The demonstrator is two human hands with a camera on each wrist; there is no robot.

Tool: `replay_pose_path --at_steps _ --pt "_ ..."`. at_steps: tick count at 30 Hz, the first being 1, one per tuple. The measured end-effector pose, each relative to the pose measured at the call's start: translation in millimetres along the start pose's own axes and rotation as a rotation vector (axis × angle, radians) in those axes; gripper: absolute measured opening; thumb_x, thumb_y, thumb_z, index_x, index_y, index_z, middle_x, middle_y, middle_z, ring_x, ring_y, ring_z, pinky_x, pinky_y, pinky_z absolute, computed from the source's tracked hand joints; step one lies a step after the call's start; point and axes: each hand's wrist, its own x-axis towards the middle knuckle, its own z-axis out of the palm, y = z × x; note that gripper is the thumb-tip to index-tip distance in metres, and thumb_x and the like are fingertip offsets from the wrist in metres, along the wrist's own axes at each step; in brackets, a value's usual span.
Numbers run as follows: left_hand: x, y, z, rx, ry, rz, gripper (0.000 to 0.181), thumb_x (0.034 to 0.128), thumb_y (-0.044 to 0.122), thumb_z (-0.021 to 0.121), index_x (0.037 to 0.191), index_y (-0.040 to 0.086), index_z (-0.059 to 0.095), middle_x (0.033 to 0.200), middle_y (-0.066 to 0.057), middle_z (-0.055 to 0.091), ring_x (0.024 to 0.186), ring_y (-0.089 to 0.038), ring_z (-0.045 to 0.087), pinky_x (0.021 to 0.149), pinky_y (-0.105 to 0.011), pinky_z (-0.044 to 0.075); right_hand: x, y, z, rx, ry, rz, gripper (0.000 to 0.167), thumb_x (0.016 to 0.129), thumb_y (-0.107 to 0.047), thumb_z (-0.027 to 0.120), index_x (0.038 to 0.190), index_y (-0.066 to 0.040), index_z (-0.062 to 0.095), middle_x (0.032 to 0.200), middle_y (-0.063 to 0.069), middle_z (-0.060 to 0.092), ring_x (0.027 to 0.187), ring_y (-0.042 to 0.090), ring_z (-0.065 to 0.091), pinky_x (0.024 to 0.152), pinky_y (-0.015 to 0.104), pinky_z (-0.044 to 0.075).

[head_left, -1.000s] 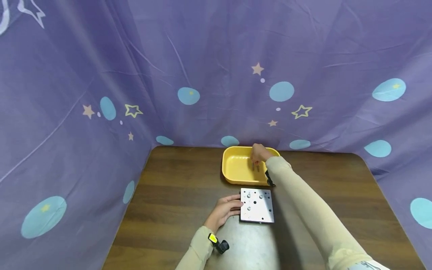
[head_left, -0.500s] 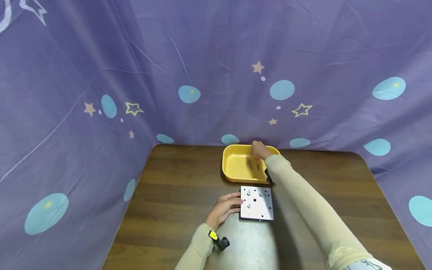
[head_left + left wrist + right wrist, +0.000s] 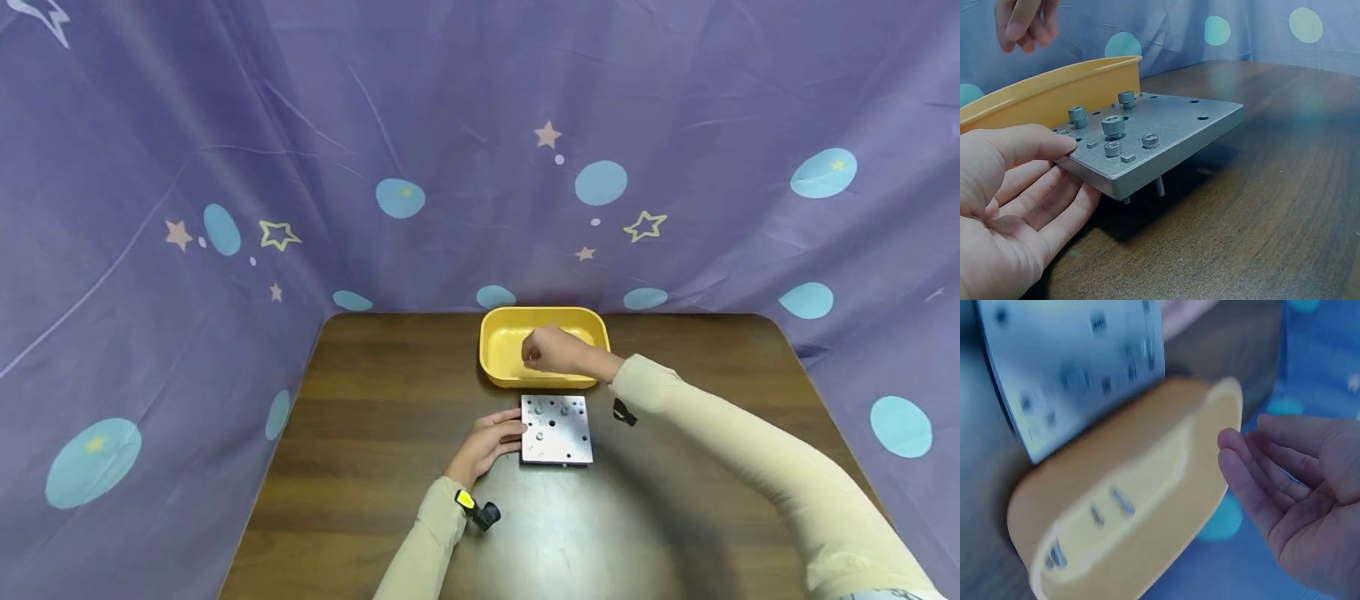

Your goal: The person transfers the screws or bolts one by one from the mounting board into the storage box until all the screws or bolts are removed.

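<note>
My left hand grips the left edge of a square metal plate, thumb on top and fingers underneath. The plate's face has several holes. Socket-head screws stand upright in some of them, and their threaded ends show below the plate's edge. Above the yellow tray is my right hand, its fingers loosely bent and no object visible between them. On the tray's floor lie a few loose screws, blurred in the right wrist view.
A brown wooden table carries the tray and plate. Behind and to the left hangs a purple curtain with stars and blue spots. The tray stands just behind the plate, near the table's back edge.
My right hand has come up out of the tray and shifted left and towards the plate. My left hand keeps its grip on the plate. The head view has shifted slightly.
</note>
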Motion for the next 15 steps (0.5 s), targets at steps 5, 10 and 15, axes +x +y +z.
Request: replay_pose_path --at_steps 5,10,15 --pt "1.4 2.2 -3.5 0.017 -0.014 0.023 0.049 0.0971 0.003 0.063 0.144 -0.007 0.051 0.127 -0.015 0.068 0.1 -0.014 0.067 0.087 -0.03 0.06 -24.0 -30 16 0.008 -0.059 -0.077 0.009 0.088 -0.003 0.073 0.081 -0.006 0.077 0.075 0.0 0.073 0.065 0.003 0.057 0.072 0.029 0.058" --pt "0.1 3.9 -3.1 0.025 -0.034 0.039 0.047 0.0982 0.004 0.062 0.143 -0.007 0.052 0.127 -0.014 0.068 0.103 -0.015 0.067 0.087 -0.03 0.06 -40.6 -41 37 0.012 -0.115 -0.067 0.011 0.086 -0.005 0.077 0.075 -0.007 0.074 0.067 -0.002 0.069 0.057 0.0 0.05 0.054 0.015 0.046" --pt "-3.1 1.8 -0.2 0.025 -0.033 0.041 0.048 0.0972 0.004 0.063 0.142 -0.008 0.052 0.115 -0.008 0.071 0.098 -0.014 0.067 0.088 -0.031 0.06 -56.6 -45 59 -0.024 -0.164 0.014 0.02 0.083 -0.013 0.083 0.068 -0.01 0.071 0.06 -0.006 0.063 0.053 0.0 0.046 0.048 0.017 0.04"
